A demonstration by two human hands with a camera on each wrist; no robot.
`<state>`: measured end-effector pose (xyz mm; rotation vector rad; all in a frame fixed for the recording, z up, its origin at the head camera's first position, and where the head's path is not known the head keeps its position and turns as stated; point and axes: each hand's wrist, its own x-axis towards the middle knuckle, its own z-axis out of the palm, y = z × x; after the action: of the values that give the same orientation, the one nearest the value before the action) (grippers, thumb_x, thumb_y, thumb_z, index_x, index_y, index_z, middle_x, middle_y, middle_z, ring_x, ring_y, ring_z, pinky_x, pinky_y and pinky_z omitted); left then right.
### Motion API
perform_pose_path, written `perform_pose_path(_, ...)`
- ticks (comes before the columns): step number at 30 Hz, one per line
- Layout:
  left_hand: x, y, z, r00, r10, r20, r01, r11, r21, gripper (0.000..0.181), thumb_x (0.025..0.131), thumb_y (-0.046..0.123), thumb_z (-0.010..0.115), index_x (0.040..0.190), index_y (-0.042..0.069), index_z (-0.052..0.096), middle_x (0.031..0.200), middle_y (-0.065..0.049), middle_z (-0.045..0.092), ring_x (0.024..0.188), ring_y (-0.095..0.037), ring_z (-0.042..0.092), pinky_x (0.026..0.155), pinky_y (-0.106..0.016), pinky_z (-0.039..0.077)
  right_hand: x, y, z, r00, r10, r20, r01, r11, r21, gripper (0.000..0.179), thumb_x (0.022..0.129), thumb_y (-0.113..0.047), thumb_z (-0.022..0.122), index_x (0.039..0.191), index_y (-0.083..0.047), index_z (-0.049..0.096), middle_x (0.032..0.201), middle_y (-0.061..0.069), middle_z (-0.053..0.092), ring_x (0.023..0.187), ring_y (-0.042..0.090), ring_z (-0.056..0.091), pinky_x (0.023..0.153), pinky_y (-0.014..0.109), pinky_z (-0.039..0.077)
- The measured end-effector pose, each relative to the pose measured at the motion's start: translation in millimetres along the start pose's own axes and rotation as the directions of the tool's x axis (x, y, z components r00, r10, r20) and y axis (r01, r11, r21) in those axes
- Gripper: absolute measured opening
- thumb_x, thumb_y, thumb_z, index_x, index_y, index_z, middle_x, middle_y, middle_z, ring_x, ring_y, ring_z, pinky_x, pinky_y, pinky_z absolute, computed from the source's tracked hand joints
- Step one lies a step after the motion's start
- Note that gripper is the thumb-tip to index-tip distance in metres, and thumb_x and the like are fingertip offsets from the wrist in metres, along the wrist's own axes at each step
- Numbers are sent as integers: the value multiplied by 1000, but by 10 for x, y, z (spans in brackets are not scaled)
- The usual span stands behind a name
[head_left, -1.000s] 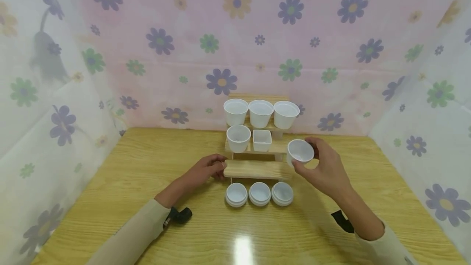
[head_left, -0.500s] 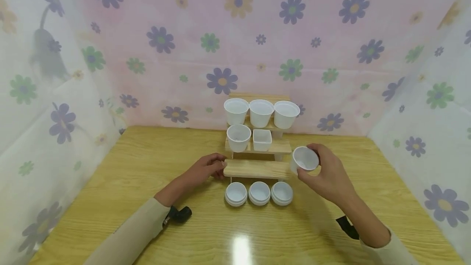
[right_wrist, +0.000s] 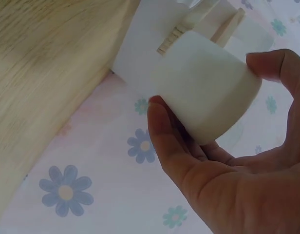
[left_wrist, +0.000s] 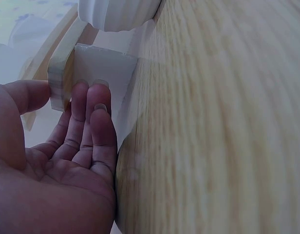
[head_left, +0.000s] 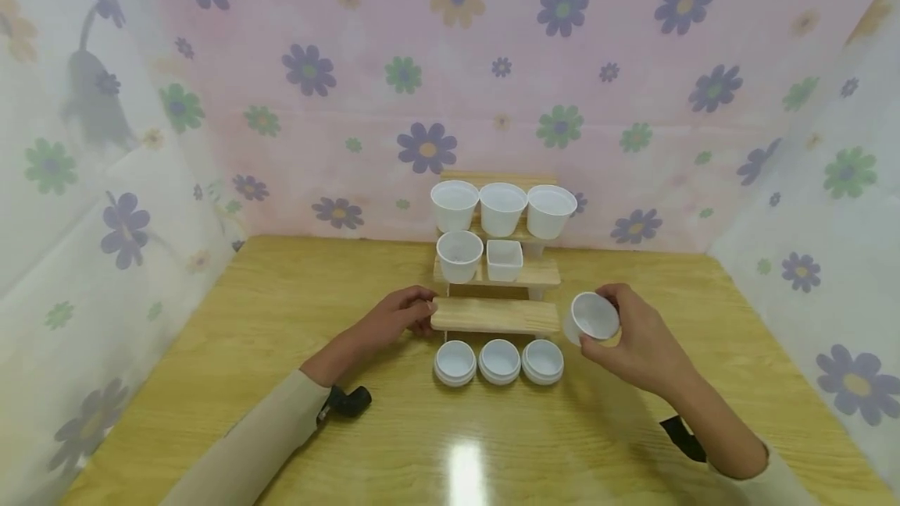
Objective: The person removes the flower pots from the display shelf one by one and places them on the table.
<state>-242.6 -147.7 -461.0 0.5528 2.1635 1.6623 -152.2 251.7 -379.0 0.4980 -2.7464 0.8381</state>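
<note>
My right hand (head_left: 636,346) holds a round white cup (head_left: 593,318) just right of the stand's lowest step, its mouth tilted towards me. In the right wrist view, the thumb and fingers grip opposite sides of the cup (right_wrist: 208,87). My left hand (head_left: 401,315) pinches the left end of the lowest step of a tiered wooden stand (head_left: 495,315). Close up in the left wrist view, its thumb presses the outer face of the plank (left_wrist: 62,73) while the fingers curl in beneath. The lowest step bears nothing.
On the middle step stand a round white pot (head_left: 459,258) and a small square white pot (head_left: 504,260). Three larger white pots (head_left: 502,209) line the step above. Three low white jars (head_left: 499,361) sit on the wooden table (head_left: 380,443) before the stand. Flowered cloth (head_left: 351,61) surrounds it.
My right hand has carried the white cup from beside the middle step rightward and towards me. The left hand keeps its hold on the lowest step.
</note>
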Motion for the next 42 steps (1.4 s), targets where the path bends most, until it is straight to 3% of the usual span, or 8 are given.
perform_pose_path(5, 38, 40, -12, 1000, 9, -9, -9, 1000, -3, 41, 112, 30, 54, 140, -1, 57, 103, -12, 70, 95, -26, 70, 90, -38, 57, 22, 11, -63, 998, 2, 59, -3, 1000, 1, 62, 83, -16, 89, 128, 5, 54, 114, 17, 67, 94, 27, 67, 75, 39, 57)
perform_pose_path(12, 10, -11, 4, 1000, -18, 5, 19, 1000, -12, 41, 112, 29, 55, 140, -2, 56, 102, -11, 69, 95, -26, 70, 89, -35, 56, -32, 25, -68, 987, 33, 160, -37, 999, 22, 65, 81, -26, 93, 125, 2, 55, 113, 13, 68, 93, 22, 67, 72, 34, 56)
perform_pose_path(24, -34, 25, 20, 1000, 3, 23, -2, 1000, -19, 43, 113, 30, 53, 141, -2, 55, 103, -10, 68, 97, -27, 70, 91, -37, 56, -69, 65, -61, 963, 34, 266, -32, 999, -13, 65, 78, -28, 96, 120, 0, 56, 106, 10, 69, 91, 21, 66, 72, 36, 55)
perform_pose_path(42, -2, -11, 13, 1000, 4, 13, -4, 1000, 2, 41, 114, 30, 53, 140, -1, 57, 102, -11, 68, 96, -28, 70, 90, -37, 56, -40, 116, -49, 928, 62, 366, -67, 998, 3, 64, 79, -31, 95, 120, 0, 56, 106, 8, 69, 92, 22, 66, 72, 37, 56)
